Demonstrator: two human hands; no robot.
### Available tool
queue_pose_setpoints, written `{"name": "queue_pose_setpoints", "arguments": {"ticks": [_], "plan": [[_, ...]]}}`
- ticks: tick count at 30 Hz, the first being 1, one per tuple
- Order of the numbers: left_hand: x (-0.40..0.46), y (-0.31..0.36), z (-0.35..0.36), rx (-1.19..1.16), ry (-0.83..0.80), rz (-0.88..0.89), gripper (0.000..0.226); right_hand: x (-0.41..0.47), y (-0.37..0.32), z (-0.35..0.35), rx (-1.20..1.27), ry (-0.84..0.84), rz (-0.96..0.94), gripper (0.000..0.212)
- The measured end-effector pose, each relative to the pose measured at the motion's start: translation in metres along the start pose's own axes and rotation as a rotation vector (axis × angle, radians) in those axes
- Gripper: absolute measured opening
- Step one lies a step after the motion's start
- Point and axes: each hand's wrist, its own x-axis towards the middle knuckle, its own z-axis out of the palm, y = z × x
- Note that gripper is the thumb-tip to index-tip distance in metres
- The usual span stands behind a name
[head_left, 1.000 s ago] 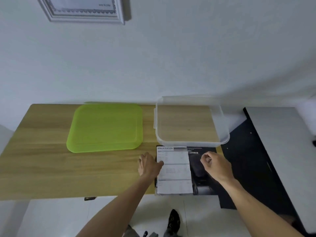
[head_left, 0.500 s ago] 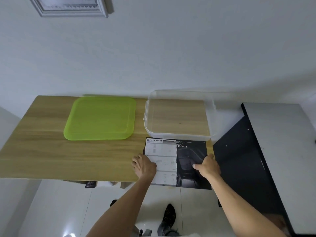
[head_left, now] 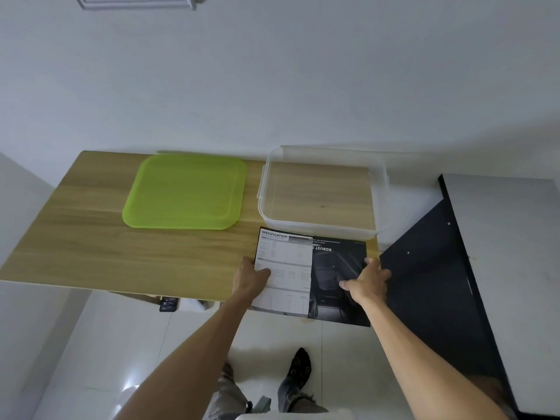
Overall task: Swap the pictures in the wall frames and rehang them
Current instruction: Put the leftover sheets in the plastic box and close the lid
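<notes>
Two printed pictures lie at the table's front right corner and overhang its front edge. The white specification sheet [head_left: 289, 268] lies on the left, against the dark "ROBUST" print [head_left: 330, 268] on the right. My left hand [head_left: 250, 278] holds the white sheet's left edge with the thumb on top. My right hand [head_left: 368, 280] holds the dark print's right edge, thumb pressed on its face. A white wall frame [head_left: 136, 1] hangs at the top left, only its lower edge in view.
On the wooden table [head_left: 91, 244], a green lid [head_left: 185, 192] lies flat at the back. A clear plastic box [head_left: 321, 231] stands just behind the pictures. A dark cabinet [head_left: 430, 268] with a grey top stands to the right. Below me are white floor tiles and my feet.
Both hands dropped from above the pictures onto their side edges and took hold. The pictures slid toward me and now overhang the table's front edge.
</notes>
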Motion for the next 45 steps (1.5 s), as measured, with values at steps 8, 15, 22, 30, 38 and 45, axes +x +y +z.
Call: {"name": "queue_pose_setpoints", "arguments": {"ticks": [8, 15, 22, 30, 38, 45], "plan": [[-0.015, -0.018, -0.011, -0.329, -0.063, -0.129, 0.041, -0.011, 0.004, 0.000, -0.259, 0.075, -0.025, 0.077], [-0.030, -0.042, -0.023, -0.462, -0.095, -0.192, 0.035, -0.019, 0.019, -0.002, 0.126, -0.065, -0.005, 0.073], [-0.043, -0.046, -0.055, -0.540, -0.094, -0.108, 0.040, -0.044, 0.030, -0.022, 0.498, -0.119, -0.091, 0.039], [-0.059, -0.025, -0.083, -0.557, -0.137, 0.055, 0.045, -0.073, 0.016, -0.048, 0.526, -0.065, -0.248, 0.037], [-0.043, 0.034, -0.098, -0.525, -0.152, 0.206, 0.052, -0.061, -0.008, -0.084, 0.609, 0.026, -0.328, 0.040], [0.007, 0.116, -0.091, -0.467, -0.122, 0.315, 0.046, 0.005, -0.053, -0.117, 0.587, 0.081, -0.341, 0.041]]}}
